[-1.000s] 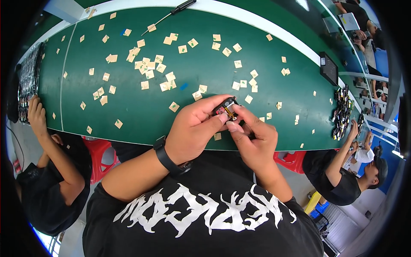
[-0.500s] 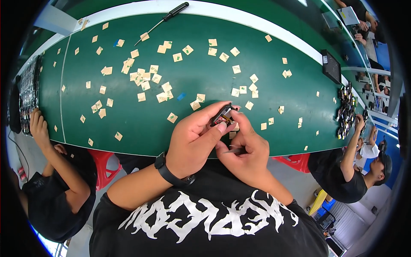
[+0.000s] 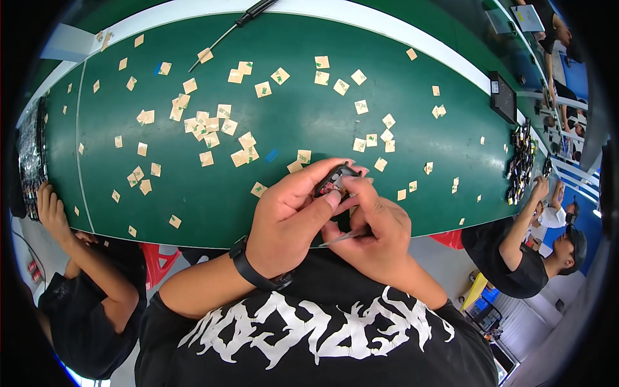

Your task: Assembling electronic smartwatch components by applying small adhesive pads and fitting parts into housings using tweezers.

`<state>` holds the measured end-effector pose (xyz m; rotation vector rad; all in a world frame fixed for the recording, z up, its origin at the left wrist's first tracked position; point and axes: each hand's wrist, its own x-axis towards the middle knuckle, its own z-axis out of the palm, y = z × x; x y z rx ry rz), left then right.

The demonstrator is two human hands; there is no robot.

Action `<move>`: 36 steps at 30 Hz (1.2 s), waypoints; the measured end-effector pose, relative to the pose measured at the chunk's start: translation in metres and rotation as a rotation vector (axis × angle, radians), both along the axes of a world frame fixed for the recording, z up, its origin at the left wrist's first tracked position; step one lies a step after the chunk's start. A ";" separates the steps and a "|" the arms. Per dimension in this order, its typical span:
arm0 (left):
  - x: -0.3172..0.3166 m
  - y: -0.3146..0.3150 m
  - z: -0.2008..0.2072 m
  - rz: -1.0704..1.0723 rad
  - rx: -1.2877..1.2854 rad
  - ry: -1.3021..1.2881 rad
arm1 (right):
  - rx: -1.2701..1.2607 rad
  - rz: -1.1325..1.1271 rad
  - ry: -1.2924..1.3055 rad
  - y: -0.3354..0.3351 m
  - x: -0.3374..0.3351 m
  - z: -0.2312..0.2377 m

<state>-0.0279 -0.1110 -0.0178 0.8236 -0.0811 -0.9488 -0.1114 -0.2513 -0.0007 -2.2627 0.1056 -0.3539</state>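
Green tabletop (image 3: 303, 122) spread before us, strewn with beige squares (image 3: 280, 76), co-workers (image 3: 516, 271) on either side. Our left hand (image 3: 284, 222) gripped a black device (image 3: 329, 180) above its near edge; our right hand (image 3: 383, 232) grasped a thin metal tool (image 3: 342, 238), jutting farther out than half a second earlier.

Large white jagged lettering (image 3: 288, 330) stands on the wearer's black T-shirt (image 3: 335, 274). Many beige paper squares (image 3: 280, 76) carry green print, which is too small for reading here.
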 end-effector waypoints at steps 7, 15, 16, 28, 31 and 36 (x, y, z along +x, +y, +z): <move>0.001 -0.001 0.003 0.020 -0.059 0.127 | -0.099 0.095 0.002 -0.011 -0.004 0.002; 0.001 -0.003 0.008 0.036 0.033 0.093 | -0.069 -0.006 -0.103 -0.029 -0.015 0.008; 0.001 -0.004 0.009 0.037 0.034 0.090 | -0.035 -0.027 -0.058 -0.030 -0.018 0.011; -0.003 -0.003 0.015 -0.103 0.188 -0.152 | 0.289 -0.098 0.095 -0.038 -0.022 0.020; -0.006 -0.007 0.016 -0.115 0.221 -0.269 | 0.233 -0.079 0.087 -0.047 -0.022 0.019; -0.003 -0.007 0.020 -0.196 0.261 -0.284 | -0.003 0.023 -0.075 -0.054 -0.015 0.017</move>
